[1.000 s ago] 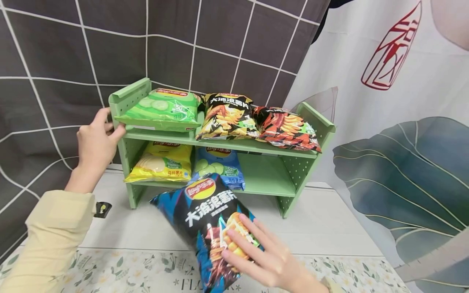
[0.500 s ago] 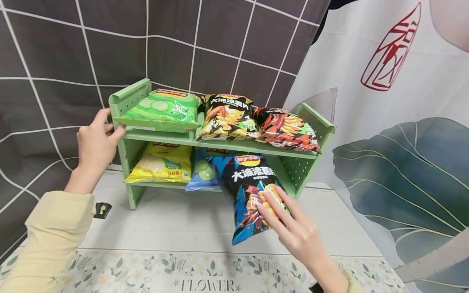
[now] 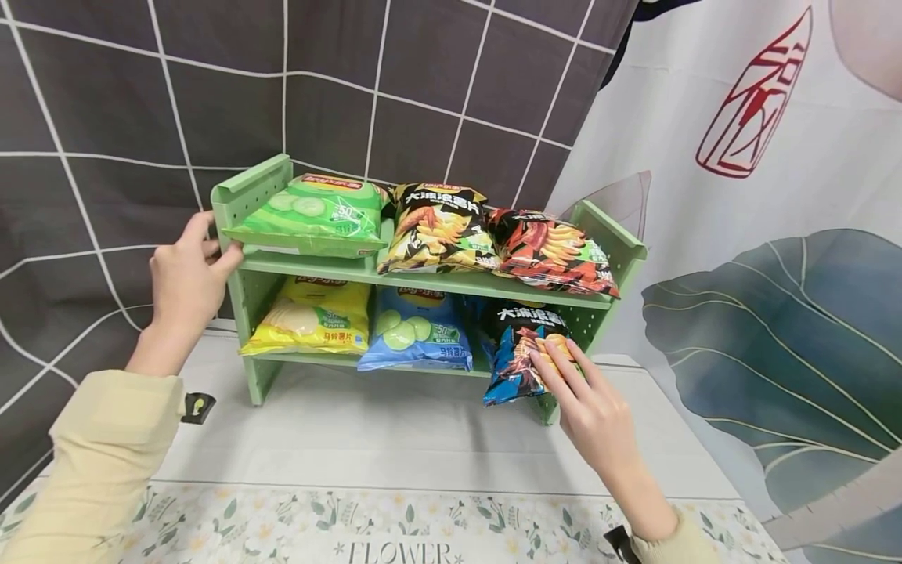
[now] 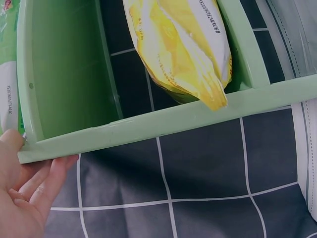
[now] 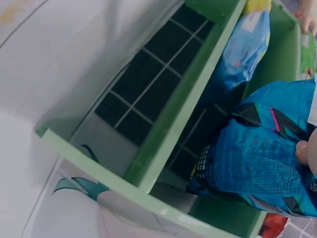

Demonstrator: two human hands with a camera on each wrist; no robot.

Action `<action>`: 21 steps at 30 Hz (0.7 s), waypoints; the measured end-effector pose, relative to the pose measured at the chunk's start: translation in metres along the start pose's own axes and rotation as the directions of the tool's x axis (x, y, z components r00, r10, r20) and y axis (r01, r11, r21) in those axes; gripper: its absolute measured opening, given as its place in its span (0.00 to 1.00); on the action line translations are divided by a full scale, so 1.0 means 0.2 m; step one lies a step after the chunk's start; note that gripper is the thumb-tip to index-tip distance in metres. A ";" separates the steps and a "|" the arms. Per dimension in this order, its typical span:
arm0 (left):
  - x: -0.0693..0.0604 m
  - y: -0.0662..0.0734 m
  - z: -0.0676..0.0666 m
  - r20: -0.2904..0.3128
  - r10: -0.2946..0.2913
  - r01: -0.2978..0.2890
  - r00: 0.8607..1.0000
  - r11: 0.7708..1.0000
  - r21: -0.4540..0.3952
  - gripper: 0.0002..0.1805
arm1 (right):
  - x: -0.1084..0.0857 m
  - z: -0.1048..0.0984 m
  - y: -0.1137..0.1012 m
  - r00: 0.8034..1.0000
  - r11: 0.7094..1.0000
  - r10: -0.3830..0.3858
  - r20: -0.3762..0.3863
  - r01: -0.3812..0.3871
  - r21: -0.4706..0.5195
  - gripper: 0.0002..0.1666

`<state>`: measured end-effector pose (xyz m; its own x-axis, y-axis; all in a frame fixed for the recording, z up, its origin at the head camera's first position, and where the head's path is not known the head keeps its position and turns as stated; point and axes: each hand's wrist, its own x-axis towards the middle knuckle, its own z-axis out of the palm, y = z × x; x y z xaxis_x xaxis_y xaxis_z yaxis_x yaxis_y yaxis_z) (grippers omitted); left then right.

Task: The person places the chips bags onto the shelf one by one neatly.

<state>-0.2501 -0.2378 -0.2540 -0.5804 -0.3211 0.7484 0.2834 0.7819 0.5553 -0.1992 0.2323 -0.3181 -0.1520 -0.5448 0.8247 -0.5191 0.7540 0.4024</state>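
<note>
A green two-tier shelf (image 3: 395, 273) stands on the table. My left hand (image 3: 185, 278) grips its left side panel, thumb in front and fingers around the outer edge. My right hand (image 3: 599, 411) holds a black and blue chip bag (image 3: 517, 356) at the right end of the lower tier, fingers on its front, thumb (image 5: 302, 151) on its back. The bag's upper part is inside the tier; its lower end sticks out past the shelf's edge. Left of it lie a blue chip bag (image 3: 416, 333) and a yellow chip bag (image 3: 317, 317).
On the upper tier lie a green chip bag (image 3: 317, 211), a black and gold chip bag (image 3: 440, 227) and a red chip bag (image 3: 557, 251). Behind hangs a dark gridded cloth (image 3: 423, 70). A floral tablecloth (image 3: 296, 517) covers the table's front.
My right hand has carried the black and blue chip bag from in front of the shelf rightward and back, partly into the lower tier. My left hand has stayed on the side panel.
</note>
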 end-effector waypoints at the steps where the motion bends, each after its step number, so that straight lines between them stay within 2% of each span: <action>1: 0.00 0.00 0.00 -0.002 0.002 -0.002 1.000 1.000 0.000 0.20 | -0.01 0.01 0.01 1.000 1.000 0.010 0.018 -0.010 0.002 0.30; 6: -0.01 -0.01 0.00 -0.007 0.007 -0.007 1.000 1.000 0.006 0.20 | -0.04 0.04 0.06 0.990 0.999 0.046 0.136 -0.044 -0.022 0.46; 9: -0.01 -0.01 0.00 -0.011 0.007 -0.007 1.000 1.000 0.011 0.20 | -0.06 0.07 0.07 0.979 0.997 0.063 0.194 -0.054 -0.051 0.48; 12: -0.01 -0.01 0.01 -0.017 0.017 -0.017 1.000 1.000 0.013 0.19 | -0.09 0.10 0.08 0.973 0.995 0.085 0.215 -0.072 -0.070 0.48; 16: 0.00 -0.01 0.01 -0.024 0.025 -0.025 0.999 1.000 0.013 0.19 | -0.11 0.13 0.07 0.972 0.989 0.134 0.195 -0.119 -0.088 0.44; 21: -0.01 0.00 0.01 -0.023 0.016 -0.015 1.000 1.000 0.012 0.19 | -0.10 0.18 0.06 0.985 0.985 0.159 0.064 -0.153 -0.083 0.36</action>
<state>-0.2505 -0.2372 -0.2555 -0.5578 -0.3213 0.7652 0.2833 0.7929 0.5394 -0.2320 0.2394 -0.3444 -0.2862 -0.4407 0.8508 -0.4180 0.8564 0.3030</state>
